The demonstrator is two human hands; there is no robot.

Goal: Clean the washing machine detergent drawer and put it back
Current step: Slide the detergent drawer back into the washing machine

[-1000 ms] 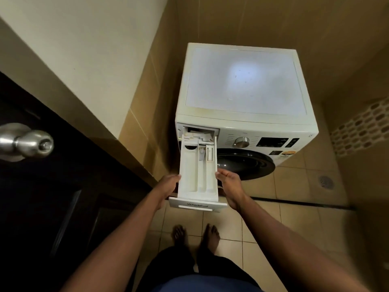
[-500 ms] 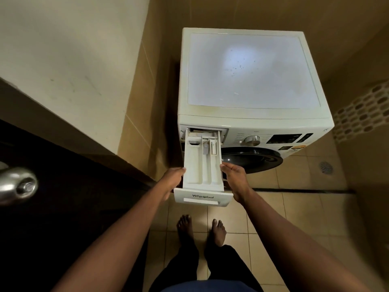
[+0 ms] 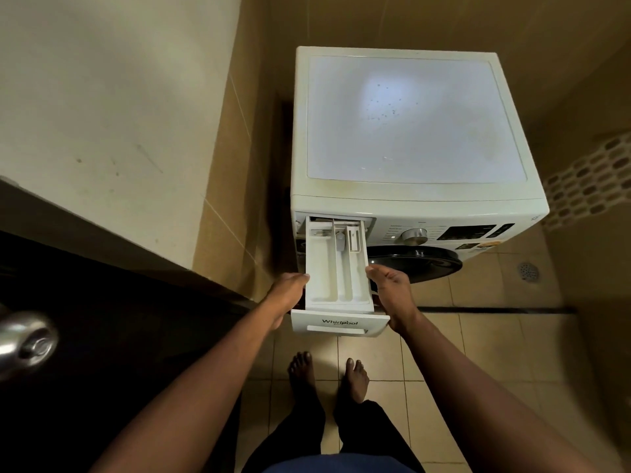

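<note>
drawer (image 3: 327, 271) has slid deeper into the washer (image 3: 409, 121), left hand (image 3: 288, 291) and right hand (image 3: 392, 288) gripping its sides

The white plastic detergent drawer (image 3: 336, 271) is partly seated in the slot (image 3: 341, 219) at the upper left front of the white front-loading washing machine (image 3: 409, 131), held at either side by the left hand (image 3: 287, 294) and the right hand (image 3: 392, 291). A round metal dial (image 3: 414, 234) is located right of the slot.

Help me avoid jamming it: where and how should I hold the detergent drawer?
Hold the detergent drawer by its long side walls behind the front panel, left hand and right hand from either side; it is narrow and juts straight from the washing machine.
</note>
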